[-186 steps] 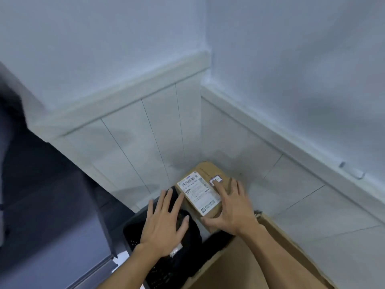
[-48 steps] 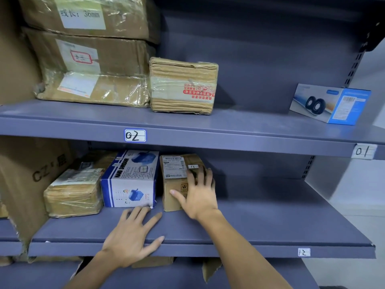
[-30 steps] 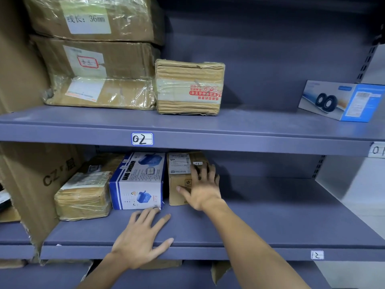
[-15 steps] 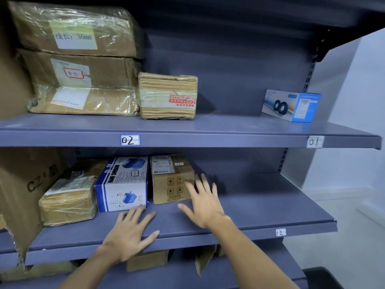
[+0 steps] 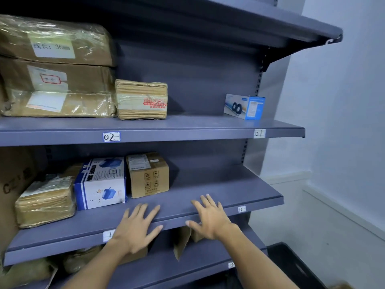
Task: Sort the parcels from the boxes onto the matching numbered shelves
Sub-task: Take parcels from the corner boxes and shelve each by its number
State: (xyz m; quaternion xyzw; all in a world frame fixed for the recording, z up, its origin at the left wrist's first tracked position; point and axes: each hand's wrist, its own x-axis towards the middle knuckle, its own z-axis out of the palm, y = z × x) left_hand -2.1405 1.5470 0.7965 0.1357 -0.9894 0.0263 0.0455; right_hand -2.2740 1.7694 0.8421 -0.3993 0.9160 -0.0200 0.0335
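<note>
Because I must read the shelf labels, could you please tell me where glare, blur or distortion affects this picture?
Head view: glare streaks the plastic-wrapped carton, smearing its print; the wide-angle lens bows the shelf edge; the 02 label reads sharply; the left hand half covers a lower label.

Both hands empty, fingers spread: left hand (image 5: 136, 227) and right hand (image 5: 210, 219) over the front edge of the middle shelf (image 5: 218, 184). Small brown parcel (image 5: 149, 175) stood upright on it, touching a blue-white box (image 5: 101, 183). Label "02" (image 5: 111, 137) sat above.
</note>
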